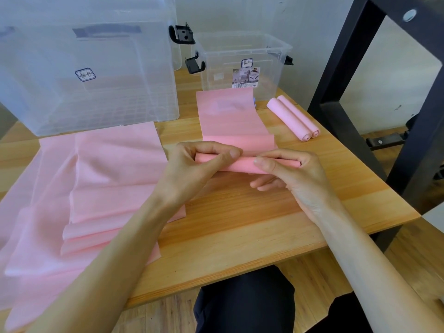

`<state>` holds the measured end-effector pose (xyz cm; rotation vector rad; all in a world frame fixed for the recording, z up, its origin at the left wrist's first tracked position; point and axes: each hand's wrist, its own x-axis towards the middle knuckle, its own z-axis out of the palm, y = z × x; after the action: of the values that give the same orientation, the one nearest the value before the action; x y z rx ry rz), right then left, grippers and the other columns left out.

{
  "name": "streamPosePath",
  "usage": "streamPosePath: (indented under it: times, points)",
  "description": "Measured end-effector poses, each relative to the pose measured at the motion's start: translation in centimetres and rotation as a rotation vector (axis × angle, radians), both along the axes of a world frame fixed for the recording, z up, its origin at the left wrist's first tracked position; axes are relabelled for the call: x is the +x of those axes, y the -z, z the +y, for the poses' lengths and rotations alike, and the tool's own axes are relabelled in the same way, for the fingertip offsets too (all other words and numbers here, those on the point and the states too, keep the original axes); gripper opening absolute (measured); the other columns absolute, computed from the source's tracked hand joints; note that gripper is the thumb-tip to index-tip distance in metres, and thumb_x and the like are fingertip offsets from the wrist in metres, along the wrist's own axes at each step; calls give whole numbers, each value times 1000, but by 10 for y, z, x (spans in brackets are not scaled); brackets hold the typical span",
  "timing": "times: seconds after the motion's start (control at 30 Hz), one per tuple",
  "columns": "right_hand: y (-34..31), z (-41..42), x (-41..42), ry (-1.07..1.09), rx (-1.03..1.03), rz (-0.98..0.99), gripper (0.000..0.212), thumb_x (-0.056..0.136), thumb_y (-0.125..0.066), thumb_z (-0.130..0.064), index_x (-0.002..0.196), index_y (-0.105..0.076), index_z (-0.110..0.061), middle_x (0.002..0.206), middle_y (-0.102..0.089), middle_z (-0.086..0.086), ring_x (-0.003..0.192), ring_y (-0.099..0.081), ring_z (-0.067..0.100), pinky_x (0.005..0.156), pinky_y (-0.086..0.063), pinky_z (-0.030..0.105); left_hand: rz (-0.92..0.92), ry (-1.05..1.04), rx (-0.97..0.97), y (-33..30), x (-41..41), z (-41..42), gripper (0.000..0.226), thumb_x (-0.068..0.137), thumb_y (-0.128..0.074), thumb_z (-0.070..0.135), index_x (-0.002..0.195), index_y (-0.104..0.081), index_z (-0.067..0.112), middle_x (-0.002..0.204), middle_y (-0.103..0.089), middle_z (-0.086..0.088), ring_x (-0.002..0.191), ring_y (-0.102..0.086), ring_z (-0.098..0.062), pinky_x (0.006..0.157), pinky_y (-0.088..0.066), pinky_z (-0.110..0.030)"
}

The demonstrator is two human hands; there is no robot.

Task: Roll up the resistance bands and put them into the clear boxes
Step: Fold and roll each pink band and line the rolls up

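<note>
Left hand: the left hand [197,162] curls over the near end of a thin pink resistance band [234,121], thumb and fingers pinching the rolled part at its left end.
Right hand: the right hand [288,171] grips the same roll at its right end, forefinger and thumb on top, the other fingers tucked beneath.
Band in work: the rolled part lies crosswise between both hands; the flat remainder runs away across the wooden counter [252,224] and reaches the small box.
Finished rolls: two rolled pink bands [294,118] lie side by side, touching, to the right of the flat strip.
Loose pile: a heap of unrolled pink bands [84,188] spreads under the left forearm.
Boxes: a large clear plastic box [91,68] stands far left; a small clear plastic box [242,63] with black latches stands behind the strip.
Writing: the small box's sticker reads "Storage Box" above a barcode; the framed marks on both boxes are not legible.
</note>
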<state>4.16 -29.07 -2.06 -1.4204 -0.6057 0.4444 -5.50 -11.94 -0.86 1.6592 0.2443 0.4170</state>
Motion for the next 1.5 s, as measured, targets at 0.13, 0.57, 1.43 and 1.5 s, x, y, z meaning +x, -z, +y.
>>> streamPosePath:
  times: [0.13, 0.57, 1.43, 1.5]
  points:
    - [1, 0, 2, 1, 13, 27, 32, 74, -76, -26, 100, -74, -7, 89, -76, 15, 72, -74, 31, 62, -61, 30, 22, 10, 32, -1, -2, -2, 21, 73, -76, 25, 92, -78, 16, 93, -77, -3, 91, -72, -19, 87, -57, -30]
    - [1, 1, 0, 9, 22, -55, 25, 74, -76, -16, 96, -74, -6, 87, -76, 13, 71, -74, 30, 62, -62, 30, 97, -27, -49, -1, -3, 0, 23, 71, -75, 28, 88, -79, 12, 94, -77, -9, 95, -71, -32, 88, -58, -44]
    - [1, -1, 0, 40, 17, -59, 25, 75, -77, -17, 96, -75, -4, 85, -76, 12, 70, -74, 30, 61, -61, 30, 73, 10, -58, -3, -2, -4, 23, 69, -77, 22, 91, -77, 14, 93, -77, -9, 85, -67, -21, 83, -58, -33]
    - [1, -1, 0, 38, 16, -42, 26, 75, -76, -23, 94, -75, -5, 85, -76, 12, 69, -74, 31, 60, -61, 31, 53, 22, -34, -3, -2, -4, 22, 68, -77, 21, 90, -77, 14, 92, -77, -8, 83, -67, -19, 81, -57, -28]
